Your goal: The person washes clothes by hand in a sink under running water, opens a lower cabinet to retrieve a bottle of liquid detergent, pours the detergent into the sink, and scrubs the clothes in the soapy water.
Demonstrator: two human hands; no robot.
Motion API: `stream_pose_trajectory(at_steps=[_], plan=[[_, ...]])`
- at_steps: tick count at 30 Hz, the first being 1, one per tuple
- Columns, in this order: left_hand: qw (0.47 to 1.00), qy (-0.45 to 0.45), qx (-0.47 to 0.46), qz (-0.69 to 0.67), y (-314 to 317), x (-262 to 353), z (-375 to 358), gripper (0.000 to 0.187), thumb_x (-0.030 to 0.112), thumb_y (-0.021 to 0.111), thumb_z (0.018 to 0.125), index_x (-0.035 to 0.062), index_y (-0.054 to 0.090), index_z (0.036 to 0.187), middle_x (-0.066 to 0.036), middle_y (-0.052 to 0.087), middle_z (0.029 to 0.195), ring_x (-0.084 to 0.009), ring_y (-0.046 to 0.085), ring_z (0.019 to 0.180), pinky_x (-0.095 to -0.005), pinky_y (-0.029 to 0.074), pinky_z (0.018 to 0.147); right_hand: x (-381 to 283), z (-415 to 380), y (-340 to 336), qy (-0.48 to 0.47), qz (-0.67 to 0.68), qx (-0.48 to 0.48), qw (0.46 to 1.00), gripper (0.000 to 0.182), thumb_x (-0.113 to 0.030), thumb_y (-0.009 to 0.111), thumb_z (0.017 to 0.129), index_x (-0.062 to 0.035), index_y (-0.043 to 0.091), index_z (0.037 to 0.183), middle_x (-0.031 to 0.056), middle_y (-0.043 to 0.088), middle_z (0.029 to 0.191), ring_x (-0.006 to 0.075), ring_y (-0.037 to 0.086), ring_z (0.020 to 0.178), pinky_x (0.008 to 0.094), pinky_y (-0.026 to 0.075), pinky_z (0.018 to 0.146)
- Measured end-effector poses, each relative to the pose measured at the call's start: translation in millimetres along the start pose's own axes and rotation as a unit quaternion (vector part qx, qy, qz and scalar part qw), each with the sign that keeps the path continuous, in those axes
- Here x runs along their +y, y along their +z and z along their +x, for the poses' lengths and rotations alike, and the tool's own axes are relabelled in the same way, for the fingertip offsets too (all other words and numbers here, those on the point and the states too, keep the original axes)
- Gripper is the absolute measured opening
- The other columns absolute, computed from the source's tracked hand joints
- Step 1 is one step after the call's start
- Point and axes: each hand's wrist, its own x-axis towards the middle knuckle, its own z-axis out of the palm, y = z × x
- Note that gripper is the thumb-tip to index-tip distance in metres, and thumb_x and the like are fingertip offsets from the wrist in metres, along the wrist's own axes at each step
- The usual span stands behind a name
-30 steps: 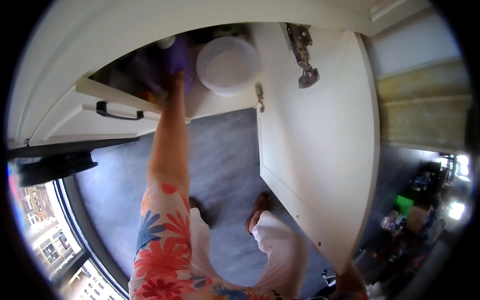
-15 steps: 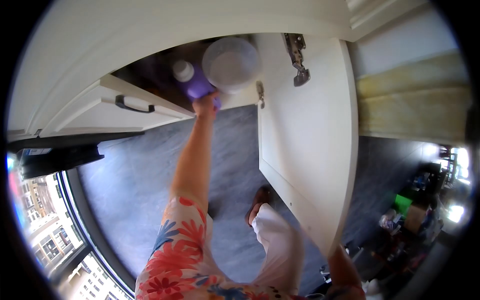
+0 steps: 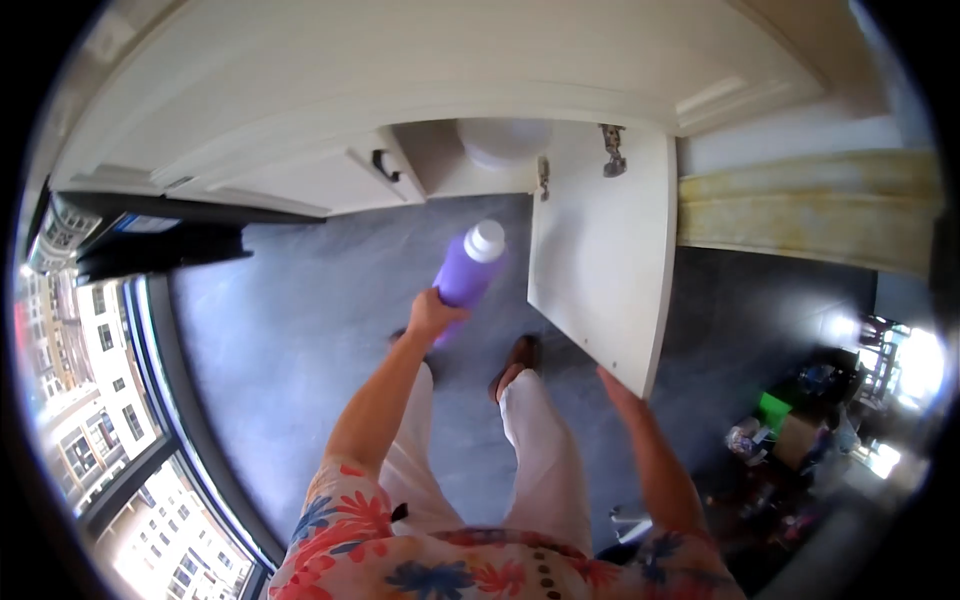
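Observation:
A purple bottle with a white cap (image 3: 470,268) is held in my left hand (image 3: 436,312), above the grey floor and out in front of the cabinet. The bottle is tilted, its cap pointing up and to the right. At the lower edge of the open white cabinet door (image 3: 600,245) is my right hand (image 3: 622,388), touching the door; its fingers are mostly hidden behind the panel. Inside the cabinet, a white round container (image 3: 503,140) shows in part below the cabinet's top edge.
Another cabinet door with a dark handle (image 3: 300,180) stands ajar at the left. A black object (image 3: 160,250) juts out below it. A window (image 3: 120,400) lies at the far left, a yellowish cloth (image 3: 800,205) at the right, and clutter with a green item (image 3: 772,412) at lower right.
My left hand has drawn the purple bottle out of the cabinet, toward my body. My right hand has moved up and left with the door edge. The view has shifted back from the cabinet.

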Motion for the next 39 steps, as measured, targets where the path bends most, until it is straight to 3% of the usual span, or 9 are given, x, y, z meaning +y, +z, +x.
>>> stream_pose_trajectory(at_steps=[3,6,10,12,14,18,25,31,39], plan=[[0.995,0.031,0.004,0.098,-26.9,-2.5,-72.5,0.051,0.036,0.075,0.052,-0.0016,0.064,0.085,-0.016,0.064,0.077,-0.0251,0.063,0.070,-0.0343,0.049,0.065,-0.5,-34.2,2.9,0.332,0.165,-0.071,0.926,0.027,-0.016,0.061,0.082,-0.0039,0.053,0.105,0.0079,0.062,0.074,0.0144,0.059,0.057,0.0291,0.048,0.050],[0.988,0.034,0.006,0.151,-49.9,-2.8,-131.0,0.049,0.039,0.075,0.052,0.0021,0.065,0.082,-0.016,0.064,0.079,-0.0281,0.062,0.075,-0.0363,0.047,0.069,-102.4,-1.1,-15.0,0.420,0.285,-0.166,0.845,0.030,-0.025,0.056,0.087,-0.0002,0.054,0.105,0.0069,0.061,0.071,0.0124,0.056,0.048,0.0244,0.045,0.044],[0.977,0.061,0.037,0.201,-88.8,17.2,-200.2,0.045,0.042,0.073,0.053,0.0061,0.065,0.079,-0.014,0.063,0.078,-0.0298,0.060,0.079,-0.0383,0.046,0.071,-223.2,110.0,-16.7,0.287,0.248,-0.277,0.883,0.039,-0.033,0.053,0.087,-0.0011,0.050,0.109,0.0086,0.060,0.068,0.0109,0.053,0.042,0.0242,0.042,0.040],[0.971,0.064,0.044,0.228,-109.3,21.8,-226.7,0.047,0.043,0.071,0.054,0.0053,0.064,0.080,-0.015,0.063,0.079,-0.0304,0.060,0.079,-0.0384,0.046,0.072,-255.4,130.2,-3.2,0.079,0.027,-0.237,0.968,0.052,-0.049,0.052,0.082,-0.0037,0.051,0.107,0.0165,0.063,0.073,0.0322,0.062,0.064,0.0395,0.048,0.060],[0.976,0.076,0.069,0.192,-138.0,32.1,-254.6,0.048,0.043,0.070,0.055,0.0035,0.063,0.082,-0.016,0.063,0.078,-0.0314,0.061,0.077,-0.0394,0.047,0.071,-303.7,154.1,-22.6,0.093,0.039,-0.304,0.947,0.052,-0.052,0.050,0.081,-0.0046,0.052,0.102,0.0199,0.063,0.076,0.0396,0.060,0.076,0.0448,0.046,0.069],[0.987,0.049,0.062,0.141,-196.3,50.3,-294.5,0.049,0.043,0.071,0.055,0.0022,0.063,0.082,-0.018,0.063,0.077,-0.0317,0.061,0.074,-0.0399,0.047,0.068,-371.4,182.8,-43.0,-0.045,0.028,-0.292,0.955,0.048,-0.048,0.053,0.080,-0.0032,0.051,0.096,0.0183,0.062,0.068,0.0366,0.062,0.069,0.0421,0.047,0.069],[0.989,0.052,0.116,0.072,-291.8,69.6,-359.5,0.047,0.040,0.074,0.054,0.0020,0.063,0.080,-0.016,0.062,0.074,-0.0285,0.061,0.068,-0.0377,0.047,0.064,-478.6,261.8,-111.0,-0.431,0.117,-0.389,0.806,0.033,-0.025,0.062,0.075,-0.0155,0.057,0.106,0.0106,0.046,0.122,0.0263,0.054,0.096,0.0353,0.045,0.079],[0.977,0.072,0.188,0.074,-344.2,108.4,-389.8,0.042,0.033,0.076,0.054,0.0028,0.063,0.080,-0.014,0.062,0.071,-0.0239,0.060,0.066,-0.0345,0.047,0.063,-545.9,299.4,-130.1,-0.399,-0.019,-0.384,0.833,0.038,-0.040,0.052,0.083,-0.0023,0.051,0.086,0.0165,0.060,0.070,0.0342,0.060,0.071,0.0431,0.046,0.063],[0.957,-0.005,0.291,-0.006,-376.4,194.8,-425.7,0.043,0.021,0.078,0.052,0.0016,0.064,0.087,-0.010,0.065,0.072,-0.0141,0.061,0.065,-0.0298,0.049,0.064,-607.4,366.0,-156.8,-0.475,0.063,-0.443,0.758,0.034,-0.034,0.055,0.080,-0.0020,0.053,0.091,0.0192,0.061,0.078,0.0348,0.060,0.077,0.0431,0.047,0.065]])
